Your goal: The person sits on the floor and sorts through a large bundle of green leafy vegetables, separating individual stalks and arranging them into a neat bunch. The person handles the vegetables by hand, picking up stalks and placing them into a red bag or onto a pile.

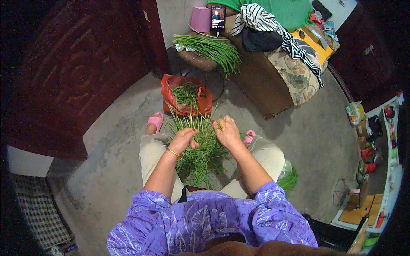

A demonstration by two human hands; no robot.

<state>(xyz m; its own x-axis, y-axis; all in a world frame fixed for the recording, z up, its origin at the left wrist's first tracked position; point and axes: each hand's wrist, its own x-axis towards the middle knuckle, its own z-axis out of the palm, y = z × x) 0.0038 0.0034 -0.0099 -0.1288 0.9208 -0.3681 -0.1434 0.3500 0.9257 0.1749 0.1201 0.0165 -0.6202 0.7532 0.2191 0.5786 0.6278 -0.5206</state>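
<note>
A loose heap of thin green chive-like stalks (205,144) lies between my knees. Over its left side is my left hand (185,140), thumb and forefinger apart, with nothing visible between them. My right hand (226,130) is at the heap's right side, fingers curled around a small yellowish-green bit of stalk (220,125). Just beyond the heap stands an open red plastic bag (205,101) with green stalk scraps (185,93) inside. Farther off, a neat bundle of long green stalks (211,51) rests on a brown padded stool (198,61).
Behind the bundle, a lit phone (218,19) leans on a pink box (200,20), a cable plugged in. A brown couch (259,80) with striped cloth (256,16) is at the back right. More greens (288,180) lie by my right knee. A crowded shelf (389,134) lines the right.
</note>
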